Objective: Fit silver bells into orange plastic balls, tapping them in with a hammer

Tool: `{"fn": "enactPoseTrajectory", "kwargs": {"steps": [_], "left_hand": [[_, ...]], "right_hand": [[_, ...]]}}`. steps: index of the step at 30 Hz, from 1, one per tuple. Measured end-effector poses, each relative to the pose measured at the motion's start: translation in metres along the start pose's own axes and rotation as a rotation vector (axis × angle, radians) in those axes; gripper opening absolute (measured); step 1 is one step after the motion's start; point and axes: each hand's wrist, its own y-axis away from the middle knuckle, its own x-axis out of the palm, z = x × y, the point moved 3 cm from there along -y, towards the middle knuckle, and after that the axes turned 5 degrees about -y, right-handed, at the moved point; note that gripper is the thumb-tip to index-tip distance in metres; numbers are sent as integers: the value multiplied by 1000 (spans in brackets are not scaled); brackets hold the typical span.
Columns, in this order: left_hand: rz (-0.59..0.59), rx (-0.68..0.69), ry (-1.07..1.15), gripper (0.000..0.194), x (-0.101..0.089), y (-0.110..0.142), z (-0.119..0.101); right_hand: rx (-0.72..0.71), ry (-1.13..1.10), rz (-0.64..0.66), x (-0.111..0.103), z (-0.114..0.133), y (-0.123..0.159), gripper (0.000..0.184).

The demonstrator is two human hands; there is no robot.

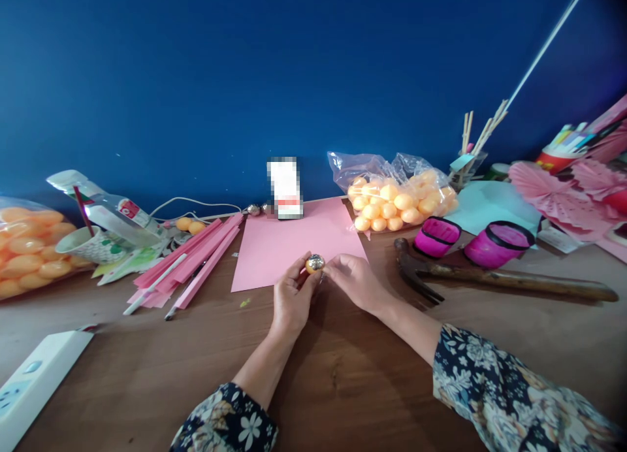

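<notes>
A small ball (315, 263), shiny silver on top and orange-gold below, looks like a ping-pong ball partly covered in foil. My left hand (294, 295) grips it between thumb and fingers, above the table near the front edge of a pink paper sheet (294, 249). From the right, my right hand (353, 279) meets the ball with its fingertips pinched together. A bit of something silvery shows under those fingertips, too small to name.
Bags of orange balls (392, 204) stand at the back right and far left. Pink paper strips (191, 262) lie left; a wooden-handled hammer (509, 279) and magenta rings (497, 243) lie right. A phone (287, 187) leans on the wall. A power strip (44, 380) is front left.
</notes>
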Motion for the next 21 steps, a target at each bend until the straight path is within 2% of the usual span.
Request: {"fn": "enactPoseTrajectory", "kwargs": {"steps": [8, 15, 21], "left_hand": [[-24, 30, -59, 44, 0, 2, -4], [89, 35, -25, 47, 3, 4, -4], [113, 7, 71, 43, 2, 3, 1]], "right_hand": [[0, 21, -55, -1, -2, -2, 21], [54, -180, -37, 1, -8, -3, 21], [-18, -154, -2, 3, -4, -1, 22]]}}
